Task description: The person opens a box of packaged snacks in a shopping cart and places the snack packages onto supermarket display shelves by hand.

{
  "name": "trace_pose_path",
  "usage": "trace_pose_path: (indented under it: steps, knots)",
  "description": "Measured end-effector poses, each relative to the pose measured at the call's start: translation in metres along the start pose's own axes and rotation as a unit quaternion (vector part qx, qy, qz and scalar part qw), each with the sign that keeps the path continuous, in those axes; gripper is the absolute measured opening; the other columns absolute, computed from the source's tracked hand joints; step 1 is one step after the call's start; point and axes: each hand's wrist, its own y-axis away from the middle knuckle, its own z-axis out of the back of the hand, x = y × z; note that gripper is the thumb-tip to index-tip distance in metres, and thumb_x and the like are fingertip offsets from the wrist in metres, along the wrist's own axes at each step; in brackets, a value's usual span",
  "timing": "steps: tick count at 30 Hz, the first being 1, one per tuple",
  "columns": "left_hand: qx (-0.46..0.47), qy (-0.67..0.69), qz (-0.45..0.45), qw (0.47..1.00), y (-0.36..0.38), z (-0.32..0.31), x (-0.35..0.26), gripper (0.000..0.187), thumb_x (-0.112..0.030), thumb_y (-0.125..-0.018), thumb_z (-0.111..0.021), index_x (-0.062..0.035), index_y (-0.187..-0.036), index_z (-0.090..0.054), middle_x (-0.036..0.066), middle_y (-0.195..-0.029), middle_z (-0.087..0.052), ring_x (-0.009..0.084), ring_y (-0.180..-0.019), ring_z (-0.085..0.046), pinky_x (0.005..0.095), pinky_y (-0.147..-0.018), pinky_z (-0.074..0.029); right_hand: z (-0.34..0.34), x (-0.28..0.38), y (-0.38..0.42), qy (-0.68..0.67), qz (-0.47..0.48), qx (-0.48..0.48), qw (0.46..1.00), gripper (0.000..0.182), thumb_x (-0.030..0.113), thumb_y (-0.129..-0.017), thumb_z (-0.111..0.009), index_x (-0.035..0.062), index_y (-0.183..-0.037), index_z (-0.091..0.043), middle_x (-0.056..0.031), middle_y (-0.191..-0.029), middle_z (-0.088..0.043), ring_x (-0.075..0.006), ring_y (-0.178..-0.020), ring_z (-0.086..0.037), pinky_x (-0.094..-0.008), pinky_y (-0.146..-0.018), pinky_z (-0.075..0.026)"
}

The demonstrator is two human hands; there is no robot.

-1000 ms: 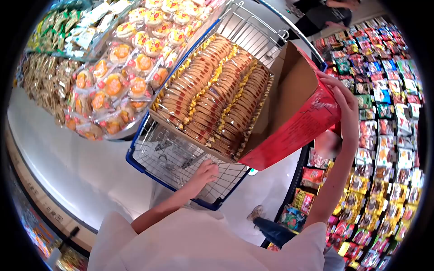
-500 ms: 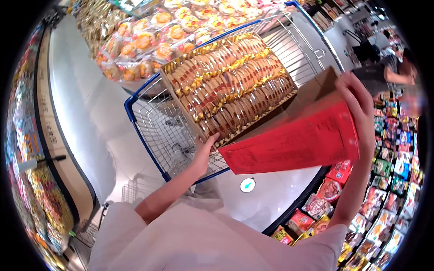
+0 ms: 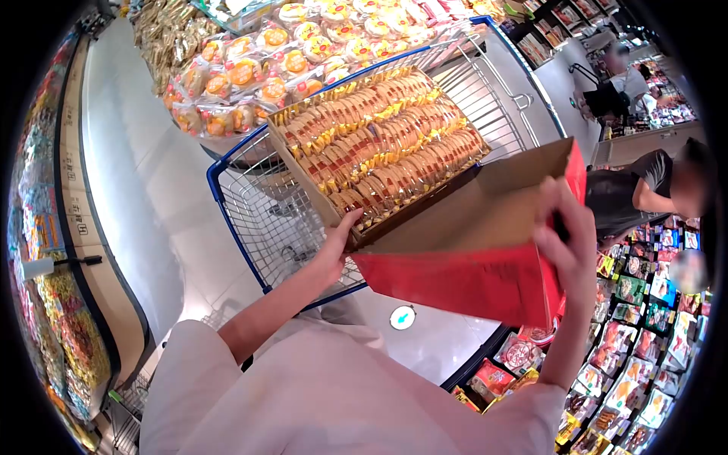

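Observation:
A shallow cardboard box (image 3: 307, 186) packed with rows of wrapped round biscuits (image 3: 383, 144) rests tilted on the shopping cart (image 3: 241, 212). My left hand (image 3: 336, 244) grips its near corner, thumb on top of the edge. My right hand (image 3: 567, 231) is closed around the right end of a red cardboard box lid (image 3: 455, 284), fingers hooked over its rim. The lid's brown hollow inside faces up and toward me, and its left end lies against the near side of the biscuit box, close by my left hand.
Bagged round pastries (image 3: 246, 72) are piled on a display beyond the cart. Shelves of packaged snacks (image 3: 626, 341) line the right side, and another display (image 3: 68, 326) runs along the left. A person in a dark shirt (image 3: 633, 189) stands at the right, with another person farther back.
My right hand has come down and tipped the red lid, so its brown inside now shows more. My left hand stays at the box corner. The person at right appears closer.

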Motion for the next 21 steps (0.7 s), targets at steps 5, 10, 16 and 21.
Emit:
trace_pose_path:
  steps: [5, 10, 16, 21]
  knots:
    - [-0.078, -0.04, 0.03, 0.996, -0.028, 0.02, 0.022, 0.048, -0.042, -0.074, -0.059, -0.0093, -0.108, -0.049, 0.001, -0.096, -0.055, 0.0127, -0.086, -0.05, 0.0281, -0.076, -0.038, -0.018, -0.009, -0.06, 0.031, -0.006, 0.051, 0.998, 0.033, 0.028, -0.075, -0.062, 0.0011, -0.07, -0.044, -0.0052, -0.059, -0.041, -0.0141, -0.057, -0.038, -0.0273, -0.055, -0.033]
    - [-0.015, -0.132, 0.028, 0.991, -0.036, 0.049, 0.036, 0.102, -0.055, -0.063, -0.063, 0.0001, -0.129, -0.009, 0.015, -0.125, -0.034, 0.0236, -0.115, -0.035, 0.034, -0.094, -0.027, -0.06, -0.037, -0.145, 0.007, 0.0, 0.16, 0.987, 0.038, 0.031, -0.08, -0.057, -0.0005, -0.066, -0.042, -0.0045, -0.057, -0.038, -0.0112, -0.056, -0.036, -0.0262, -0.054, -0.034]
    - [0.024, -0.204, 0.045, 0.978, -0.019, 0.097, 0.025, 0.083, -0.047, -0.078, -0.051, -0.003, -0.133, -0.008, 0.014, -0.125, -0.035, 0.0216, -0.115, -0.036, 0.0367, -0.095, -0.028, -0.062, -0.022, -0.165, 0.021, 0.026, -0.005, 0.999, 0.026, 0.022, -0.082, -0.054, -0.0021, -0.091, -0.058, -0.0076, -0.089, -0.061, -0.0128, -0.084, -0.055, -0.0238, -0.078, -0.04]
    - [0.101, -0.195, 0.057, 0.974, -0.011, 0.161, -0.026, 0.042, -0.034, -0.085, -0.047, -0.0044, -0.114, -0.042, 0.005, -0.105, -0.052, 0.0163, -0.101, -0.048, 0.0298, -0.087, -0.034, -0.095, 0.053, -0.095, 0.103, 0.063, -0.376, 0.919, 0.02, 0.01, -0.082, -0.047, -0.0067, -0.085, -0.058, -0.0107, -0.091, -0.06, -0.0183, -0.081, -0.056, -0.0266, -0.078, -0.041]
